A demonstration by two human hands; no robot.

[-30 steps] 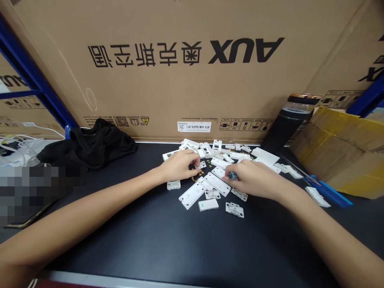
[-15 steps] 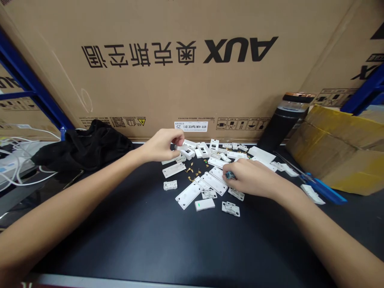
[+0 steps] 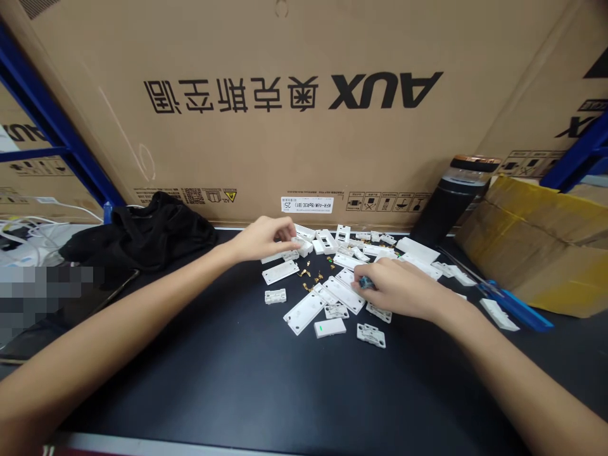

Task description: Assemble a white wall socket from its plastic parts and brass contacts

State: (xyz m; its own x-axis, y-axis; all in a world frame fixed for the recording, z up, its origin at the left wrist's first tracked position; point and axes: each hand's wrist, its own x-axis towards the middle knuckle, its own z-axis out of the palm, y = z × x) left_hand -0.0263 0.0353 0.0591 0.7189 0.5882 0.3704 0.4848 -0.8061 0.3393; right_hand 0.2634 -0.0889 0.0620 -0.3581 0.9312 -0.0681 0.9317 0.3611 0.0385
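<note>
My left hand (image 3: 268, 239) hovers by the back left of a pile of white plastic parts. Its thumb and fingers are apart, next to a white housing (image 3: 304, 246), and no held thing shows between them. My right hand (image 3: 392, 286) is closed round a small dark bluish object (image 3: 365, 282), mostly hidden by the fingers. Below that hand lie flat white plates (image 3: 342, 294) and a white clip-like part (image 3: 379, 313). Small brass pieces (image 3: 306, 272) are scattered between the hands. A white cover with a green mark (image 3: 329, 327) rests nearer me.
A black bottle (image 3: 439, 206) leans at the back right, beside a taped cardboard box (image 3: 532, 247) and a blue-handled tool (image 3: 520, 305). Black cloth (image 3: 142, 231) and white cables (image 3: 35, 221) lie at left. A large carton (image 3: 304, 145) stands behind the black table (image 3: 228, 386).
My left thumb and fingers have spread apart near the white housing. My right hand stays closed in about the same place. The whole view has shifted slightly.
</note>
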